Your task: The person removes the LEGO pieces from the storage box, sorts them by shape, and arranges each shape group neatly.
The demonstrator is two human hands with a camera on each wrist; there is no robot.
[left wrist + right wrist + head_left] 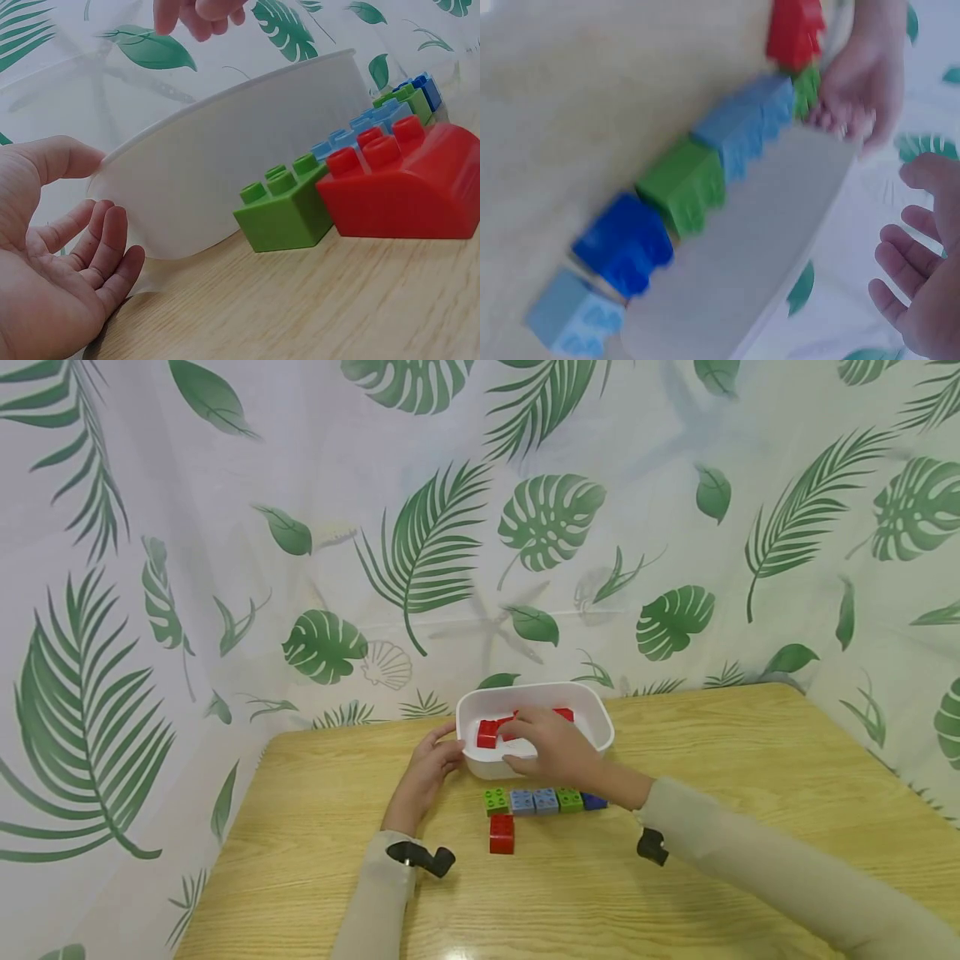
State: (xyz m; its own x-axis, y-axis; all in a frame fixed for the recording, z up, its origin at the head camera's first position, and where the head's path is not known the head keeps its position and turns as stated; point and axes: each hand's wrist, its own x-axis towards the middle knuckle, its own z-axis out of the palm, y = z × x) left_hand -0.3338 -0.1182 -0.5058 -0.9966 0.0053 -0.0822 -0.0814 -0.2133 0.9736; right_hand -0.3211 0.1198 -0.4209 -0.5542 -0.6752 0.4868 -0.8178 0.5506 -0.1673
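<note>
A white plastic box stands at the back of the table with several red toy bricks inside. My left hand is at its left end, thumb on the rim and fingers bent against the outer wall. Over the box hangs my right hand, its fingers loosely bent near the red bricks; the right wrist view shows nothing between those fingers. Along the front of the box runs a row of bricks: green, light blue, green and dark blue. One red curved-top brick sits before the left green one.
A light blue brick lies at the row's right end, hidden by my right arm in the head view. The wooden table ends at a leaf-patterned cloth close behind the box. Black wrist cameras are strapped on both sleeves.
</note>
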